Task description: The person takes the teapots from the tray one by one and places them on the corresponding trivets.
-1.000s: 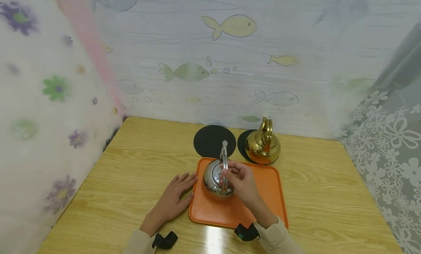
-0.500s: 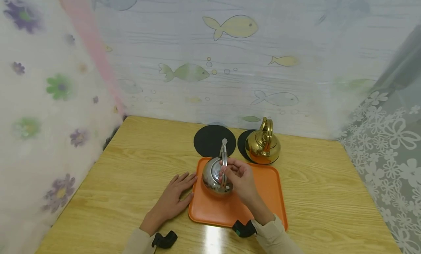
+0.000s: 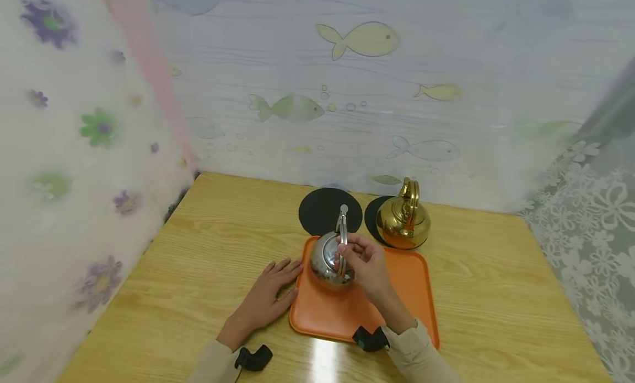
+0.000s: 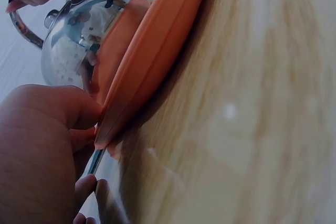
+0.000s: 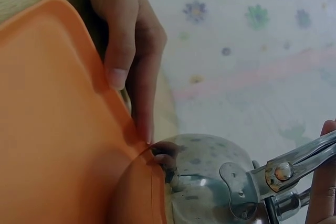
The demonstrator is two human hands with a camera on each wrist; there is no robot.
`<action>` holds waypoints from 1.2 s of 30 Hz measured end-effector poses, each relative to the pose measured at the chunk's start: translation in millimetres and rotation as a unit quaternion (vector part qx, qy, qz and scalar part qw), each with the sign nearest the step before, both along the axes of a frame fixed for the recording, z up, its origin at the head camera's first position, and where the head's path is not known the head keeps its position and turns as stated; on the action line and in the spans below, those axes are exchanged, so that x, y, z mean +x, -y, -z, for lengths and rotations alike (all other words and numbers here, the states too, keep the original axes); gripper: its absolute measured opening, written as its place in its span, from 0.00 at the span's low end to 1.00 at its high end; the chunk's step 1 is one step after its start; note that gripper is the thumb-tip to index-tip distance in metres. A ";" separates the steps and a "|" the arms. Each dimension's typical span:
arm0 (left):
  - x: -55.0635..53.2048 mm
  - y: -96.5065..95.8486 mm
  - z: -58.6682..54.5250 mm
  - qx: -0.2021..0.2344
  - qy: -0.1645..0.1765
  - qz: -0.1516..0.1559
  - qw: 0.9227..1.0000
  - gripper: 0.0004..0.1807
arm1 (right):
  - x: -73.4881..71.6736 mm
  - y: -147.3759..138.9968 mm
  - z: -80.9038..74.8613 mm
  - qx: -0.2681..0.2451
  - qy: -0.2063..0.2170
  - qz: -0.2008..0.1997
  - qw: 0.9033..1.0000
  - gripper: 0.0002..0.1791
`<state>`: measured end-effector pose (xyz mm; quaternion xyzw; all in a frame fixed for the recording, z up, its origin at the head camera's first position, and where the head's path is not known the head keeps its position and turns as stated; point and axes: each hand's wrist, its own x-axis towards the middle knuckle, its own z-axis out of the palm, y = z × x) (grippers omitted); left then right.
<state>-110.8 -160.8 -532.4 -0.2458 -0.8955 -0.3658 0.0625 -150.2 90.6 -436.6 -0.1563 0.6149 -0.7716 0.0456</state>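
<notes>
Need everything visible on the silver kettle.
The silver kettle is round-bodied, shiny and metal-looking, with a small knob on top and an arched handle joined to the body by a bracket. It looks roughly upright over the left part of the orange tray, whose colour it mirrors. The right hand grips the handle. Whether its base touches the tray is unclear.

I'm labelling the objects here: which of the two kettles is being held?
The silver kettle: the right hand grips its handle. The gold kettle stands farther back on a black mat, with no hand touching it.
</notes>
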 end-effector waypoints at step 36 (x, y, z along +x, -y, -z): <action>-0.2 -0.3 -0.5 -0.008 0.004 -0.002 1.000 0.29 | -16.6 8.4 0.3 0.004 0.008 0.015 1.000 0.18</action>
